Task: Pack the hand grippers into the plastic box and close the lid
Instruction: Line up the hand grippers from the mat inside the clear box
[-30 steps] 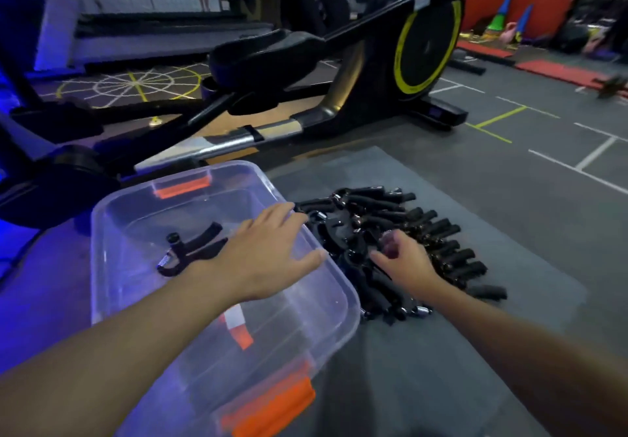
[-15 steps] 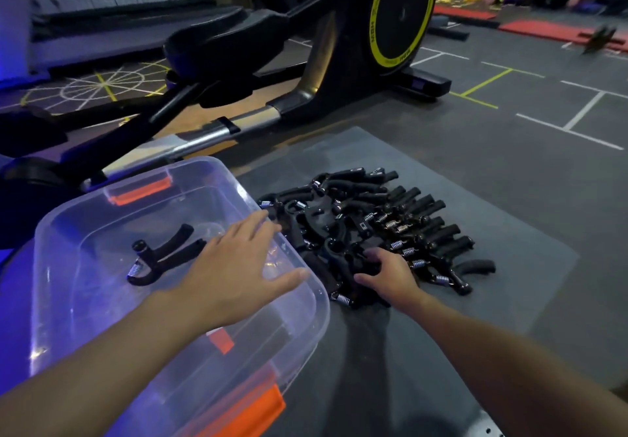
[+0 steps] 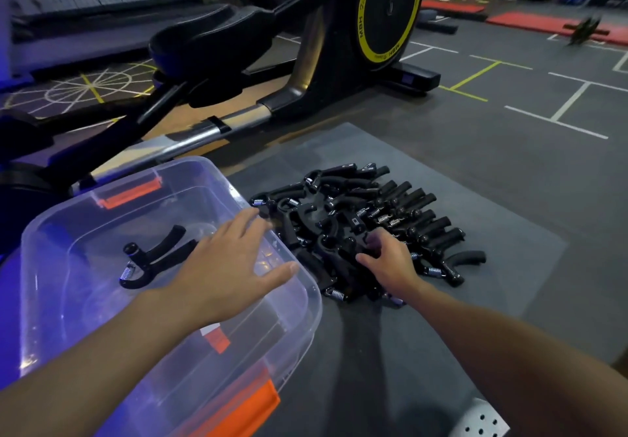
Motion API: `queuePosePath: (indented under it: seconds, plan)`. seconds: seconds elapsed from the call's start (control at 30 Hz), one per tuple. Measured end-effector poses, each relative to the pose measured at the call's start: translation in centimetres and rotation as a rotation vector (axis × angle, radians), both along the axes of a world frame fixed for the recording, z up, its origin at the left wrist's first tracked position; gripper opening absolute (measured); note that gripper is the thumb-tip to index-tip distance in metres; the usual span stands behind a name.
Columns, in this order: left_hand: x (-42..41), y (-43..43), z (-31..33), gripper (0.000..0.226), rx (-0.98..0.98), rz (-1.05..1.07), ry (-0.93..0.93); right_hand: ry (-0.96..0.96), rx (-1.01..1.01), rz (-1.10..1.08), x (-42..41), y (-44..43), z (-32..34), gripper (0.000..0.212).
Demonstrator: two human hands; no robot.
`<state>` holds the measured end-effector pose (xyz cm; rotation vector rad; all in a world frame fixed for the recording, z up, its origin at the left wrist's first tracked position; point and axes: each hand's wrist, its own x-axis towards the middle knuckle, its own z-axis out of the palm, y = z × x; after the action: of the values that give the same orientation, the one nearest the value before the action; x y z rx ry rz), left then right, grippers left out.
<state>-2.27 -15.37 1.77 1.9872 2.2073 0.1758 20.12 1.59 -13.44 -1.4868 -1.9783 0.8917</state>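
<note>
A clear plastic box [image 3: 299, 277] with orange latches stands open on the floor mat at the left. One black hand gripper [image 3: 153, 255] lies inside it. My left hand [image 3: 234, 263] hovers flat over the box's right side, fingers straight, holding nothing. To the right of the box lies a pile of black hand grippers [image 3: 373, 212] with steel springs. My right hand [image 3: 390, 260] is down on the near part of the pile, its fingers curled round one of the grippers there.
A black elliptical trainer [image 3: 306, 56] with a yellow-ringed flywheel stands just behind the box and the pile. The grey mat [image 3: 492, 219] extends to the right of the pile. A perforated white object [image 3: 482, 419] shows at the bottom edge. No lid is visible.
My right hand moved down onto the near part of the pile and its fingers curled in. The view dipped and shifted. The left hand stayed over the box.
</note>
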Motion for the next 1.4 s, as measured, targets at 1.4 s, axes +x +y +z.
queuePosePath:
  seconds: [1.4]
  plan:
    - [-7.9, -8.3, 6.1, 0.025, 0.614, 0.268, -0.46, 0.911, -0.407, 0.138, -16.2, -12.0, 20.6, 0.02]
